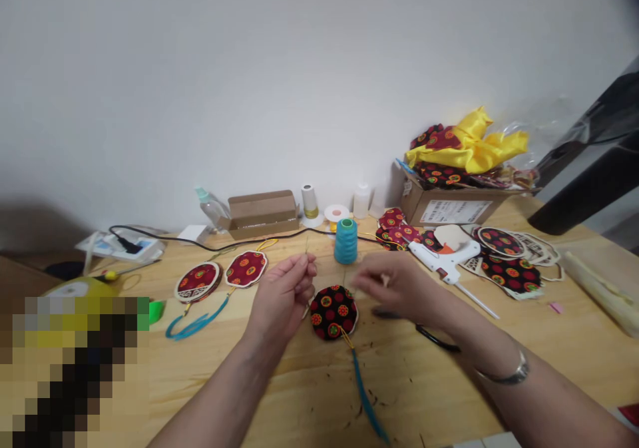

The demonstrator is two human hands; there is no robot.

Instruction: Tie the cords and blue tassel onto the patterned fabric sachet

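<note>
My left hand (287, 291) is closed in a pinch, and a thin yellowish cord (307, 243) sticks up from its fingertips. Just right of it lies a scalloped ornament (332, 313) of black cloth with red flower patterns and a pale rim. A yellow loop and a blue tassel (367, 395) hang from its lower edge toward me. My right hand (387, 283) hovers at the ornament's upper right, its fingers smeared by motion; whether they hold anything does not show. Behind both hands stands a cone of blue thread (346, 243). A black loop-handled tool (436, 339) lies partly hidden under my right forearm.
Two red cloth ornaments (246, 268) lie left. A white glue gun (444, 258) rests right, beside cloth pieces and wooden frames (539, 248). Behind are a cardboard box (449, 207) piled with fabric, an open small box (264, 214), and a black cable (229, 243).
</note>
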